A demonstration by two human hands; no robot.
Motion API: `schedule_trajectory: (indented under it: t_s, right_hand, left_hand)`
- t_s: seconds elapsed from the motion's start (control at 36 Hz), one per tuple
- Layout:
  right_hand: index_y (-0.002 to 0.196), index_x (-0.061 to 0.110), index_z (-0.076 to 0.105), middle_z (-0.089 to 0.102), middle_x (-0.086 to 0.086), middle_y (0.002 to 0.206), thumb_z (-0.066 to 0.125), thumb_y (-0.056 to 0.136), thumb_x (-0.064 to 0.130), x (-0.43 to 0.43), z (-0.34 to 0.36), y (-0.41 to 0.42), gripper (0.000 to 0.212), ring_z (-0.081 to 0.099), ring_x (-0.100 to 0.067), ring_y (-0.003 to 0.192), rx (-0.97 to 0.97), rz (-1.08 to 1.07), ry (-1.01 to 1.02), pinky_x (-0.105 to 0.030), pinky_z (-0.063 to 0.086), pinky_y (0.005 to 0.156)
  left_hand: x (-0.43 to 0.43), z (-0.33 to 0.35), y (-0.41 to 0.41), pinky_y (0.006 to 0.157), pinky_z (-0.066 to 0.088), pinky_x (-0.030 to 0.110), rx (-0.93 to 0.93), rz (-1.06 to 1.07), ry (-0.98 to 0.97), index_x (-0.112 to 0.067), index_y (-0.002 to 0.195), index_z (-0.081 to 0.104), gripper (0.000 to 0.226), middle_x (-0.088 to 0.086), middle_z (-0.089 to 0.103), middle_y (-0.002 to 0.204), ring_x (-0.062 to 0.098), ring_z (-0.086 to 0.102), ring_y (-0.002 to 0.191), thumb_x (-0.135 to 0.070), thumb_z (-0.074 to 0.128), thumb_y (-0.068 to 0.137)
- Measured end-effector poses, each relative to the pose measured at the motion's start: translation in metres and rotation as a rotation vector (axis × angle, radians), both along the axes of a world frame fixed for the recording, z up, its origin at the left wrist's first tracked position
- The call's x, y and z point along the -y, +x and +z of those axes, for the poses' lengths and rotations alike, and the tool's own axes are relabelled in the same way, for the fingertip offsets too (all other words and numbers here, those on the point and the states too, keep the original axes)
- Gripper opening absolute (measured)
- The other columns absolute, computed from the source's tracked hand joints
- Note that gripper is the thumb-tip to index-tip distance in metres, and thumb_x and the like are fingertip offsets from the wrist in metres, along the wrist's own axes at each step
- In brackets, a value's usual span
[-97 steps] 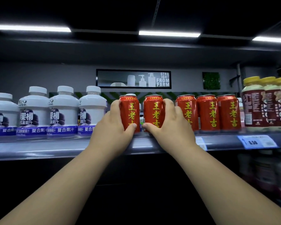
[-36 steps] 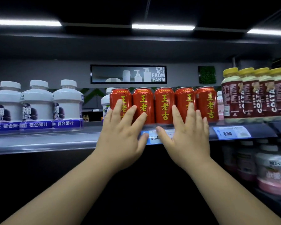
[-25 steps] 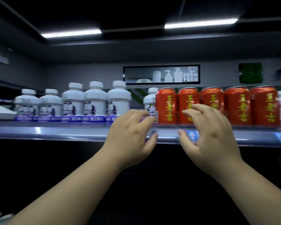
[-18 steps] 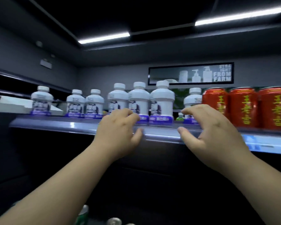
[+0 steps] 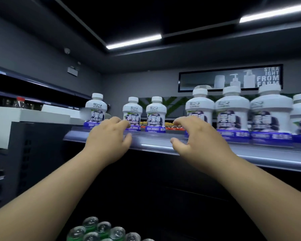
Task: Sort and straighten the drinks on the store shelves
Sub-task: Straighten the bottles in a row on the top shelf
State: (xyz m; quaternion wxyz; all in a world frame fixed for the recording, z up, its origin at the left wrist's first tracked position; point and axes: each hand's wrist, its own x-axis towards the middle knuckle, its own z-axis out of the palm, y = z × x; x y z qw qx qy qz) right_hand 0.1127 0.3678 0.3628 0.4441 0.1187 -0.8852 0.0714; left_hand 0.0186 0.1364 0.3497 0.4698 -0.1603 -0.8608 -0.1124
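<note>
bottles [image 5: 232, 110] in a row on shelf [image 5: 163, 145]

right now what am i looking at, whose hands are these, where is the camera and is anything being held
There is no machine here. A person wears one wide-angle camera on the head, so this single picture looks out over their own forearms. The left hand and right hand reach toward a store shelf with fingers half curled; neither grips anything. On the shelf stand white bottles with purple labels: three spaced apart on the left, a tight row on the right. Whether the left fingertips touch a bottle cannot be told. Below, the round tops of green drinks show.
</note>
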Motion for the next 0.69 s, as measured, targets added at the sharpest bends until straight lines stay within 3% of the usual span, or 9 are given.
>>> schedule_trajectory:
  t_s: [0.28,0.42,0.58,0.69]
  right_hand:
    - [0.132,0.026,0.055,0.058,0.002,0.13,0.064,0.09,0.033,0.065,0.016,-0.059,0.044,0.053,-0.02,0.117,0.028,0.003,-0.026,-0.039,0.046,0.099]
    - [0.127,0.024,0.057,0.06,-0.001,0.118,0.068,0.088,0.029,0.092,0.041,-0.094,0.041,0.056,-0.022,0.106,0.054,-0.004,-0.102,-0.038,0.05,0.092]
    - [0.146,0.023,0.039,0.058,-0.005,0.129,0.074,0.086,0.028,0.119,0.063,-0.133,0.07,0.059,-0.022,0.101,0.226,-0.057,-0.146,-0.037,0.051,0.085]
    - [0.151,0.025,0.02,0.061,-0.01,0.119,0.079,0.083,0.026,0.131,0.067,-0.153,0.09,0.062,-0.026,0.095,0.317,-0.067,-0.173,-0.038,0.051,0.08]
  left_hand:
    - [0.073,0.011,-0.073,0.088,0.048,0.043,-0.024,-0.039,0.09,-0.024,0.112,0.065,0.025,0.003,0.06,0.119,0.03,0.054,0.108,-0.037,0.055,0.093]
    - [0.092,0.023,-0.102,0.091,0.045,0.046,-0.068,-0.061,0.182,-0.02,0.118,0.065,0.032,0.008,0.056,0.124,0.035,0.05,0.11,-0.029,0.063,0.087]
    - [0.102,0.03,-0.131,0.092,0.043,0.047,-0.092,-0.106,0.302,-0.02,0.114,0.06,0.034,0.01,0.042,0.122,0.036,0.046,0.108,-0.025,0.069,0.082]
    - [0.105,0.023,-0.148,0.097,0.042,0.045,-0.084,-0.241,0.367,-0.017,0.106,0.052,0.031,0.011,0.035,0.128,0.035,0.047,0.106,-0.019,0.071,0.081]
